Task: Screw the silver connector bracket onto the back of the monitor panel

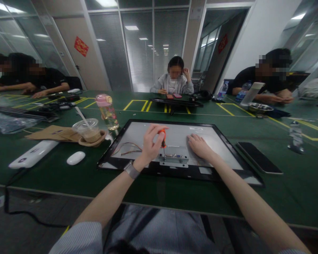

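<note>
My left hand [153, 143] is closed around the orange and black handle of a screwdriver [163, 138]. The screwdriver stands upright, its shaft pointing down at the left part of a metal bracket [174, 160] with connector ports. That bracket lies near the close edge of a flat monitor panel [132, 128], grey-backed with a black frame. Fingers stretched out, my right hand [200, 145] rests flat on the panel, right of the bracket. Thin wires [127, 148] run across the panel to the left of my left hand. The screwdriver's tip is too small to make out.
Left of the panel are a mouse [76, 158], a white power strip [33, 154], an iced drink cup [87, 128] and a pink-lidded bottle [107, 111]. A black phone [259, 157] lies to the right. Across the green table [153, 190] sit several people.
</note>
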The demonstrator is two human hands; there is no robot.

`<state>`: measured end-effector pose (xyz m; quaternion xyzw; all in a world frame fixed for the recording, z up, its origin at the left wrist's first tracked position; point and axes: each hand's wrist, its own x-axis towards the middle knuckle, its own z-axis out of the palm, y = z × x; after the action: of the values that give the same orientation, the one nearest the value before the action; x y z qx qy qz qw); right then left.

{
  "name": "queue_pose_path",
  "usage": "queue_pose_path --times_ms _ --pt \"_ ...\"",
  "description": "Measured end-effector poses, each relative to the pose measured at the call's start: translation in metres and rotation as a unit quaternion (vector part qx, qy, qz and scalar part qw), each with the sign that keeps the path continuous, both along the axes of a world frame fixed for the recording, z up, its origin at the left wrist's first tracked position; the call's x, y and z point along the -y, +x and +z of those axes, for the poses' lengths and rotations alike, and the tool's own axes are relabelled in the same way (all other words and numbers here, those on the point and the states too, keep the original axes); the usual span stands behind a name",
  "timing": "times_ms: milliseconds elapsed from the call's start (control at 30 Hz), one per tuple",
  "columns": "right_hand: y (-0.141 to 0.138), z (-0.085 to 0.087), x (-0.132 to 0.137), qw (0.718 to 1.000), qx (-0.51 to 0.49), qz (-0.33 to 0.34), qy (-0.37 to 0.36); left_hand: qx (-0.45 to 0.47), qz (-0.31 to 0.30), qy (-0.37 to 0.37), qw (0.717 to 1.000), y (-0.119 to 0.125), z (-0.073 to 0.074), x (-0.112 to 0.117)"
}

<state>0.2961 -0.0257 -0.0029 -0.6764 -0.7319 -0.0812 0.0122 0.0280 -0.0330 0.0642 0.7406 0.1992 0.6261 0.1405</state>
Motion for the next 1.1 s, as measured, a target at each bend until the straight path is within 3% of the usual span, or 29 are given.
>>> queue_pose_path --times_ms 100,333,567,800,1000,1100 --pt "0.0017 -0.0011 -0.0007 1.000 0.000 0.005 0.002 0.012 -0.062 -0.052 0.997 0.0011 -0.0023 -0.0002" --pt "0.0024 -0.0022 -0.0022 1.000 0.005 0.001 -0.006 0.027 0.008 -0.022 0.999 0.0017 -0.0001 -0.0014" --pt "0.0061 -0.0049 -0.0028 1.000 0.014 0.017 0.012 0.052 -0.065 -0.089 0.992 0.0023 -0.0007 0.0012" --pt "0.0039 -0.0047 -0.0027 1.000 0.016 0.010 0.010 0.061 0.065 -0.003 0.996 0.0039 -0.0005 0.0036" --pt "0.0047 -0.0046 -0.0026 1.000 0.009 0.013 0.002 0.045 -0.008 -0.024 0.999 0.0022 -0.0014 0.0049" --pt "0.0053 -0.0046 -0.0028 1.000 0.011 0.012 0.003 0.031 -0.007 -0.016 0.999 0.0038 -0.0021 0.0053"
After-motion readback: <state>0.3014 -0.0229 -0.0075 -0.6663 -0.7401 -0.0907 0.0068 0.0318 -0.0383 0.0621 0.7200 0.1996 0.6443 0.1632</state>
